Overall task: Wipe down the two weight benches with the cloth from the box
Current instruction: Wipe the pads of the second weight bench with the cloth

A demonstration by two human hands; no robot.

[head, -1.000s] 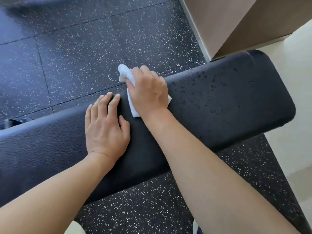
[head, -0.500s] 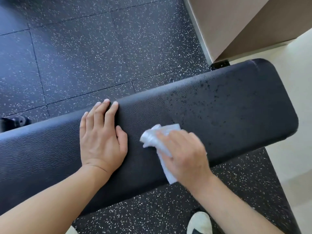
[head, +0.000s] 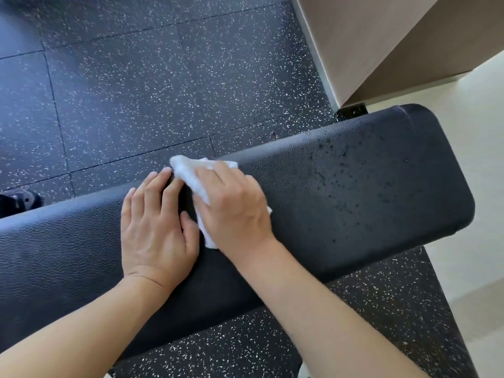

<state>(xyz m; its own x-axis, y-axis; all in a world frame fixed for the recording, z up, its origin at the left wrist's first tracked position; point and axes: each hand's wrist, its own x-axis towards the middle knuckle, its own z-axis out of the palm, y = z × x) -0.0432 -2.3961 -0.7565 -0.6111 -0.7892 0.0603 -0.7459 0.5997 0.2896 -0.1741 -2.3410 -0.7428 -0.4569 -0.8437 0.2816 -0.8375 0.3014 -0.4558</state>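
Right hand (head: 234,205) presses cloth (head: 188,170) on bench (head: 368,192) (left hand (head: 156,227) flat).

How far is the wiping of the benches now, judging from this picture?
Done: the cloth is already out and in use. In hand: the right hand presses it on the black bench pad near the far edge, while the left hand rests flat beside it. Left: the dark specks on the pad's right end seem not yet wiped. A second bench is not in view.

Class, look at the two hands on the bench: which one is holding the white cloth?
The right hand holds the cloth against the bench; the left hand lies flat, fingers straight, holding nothing.
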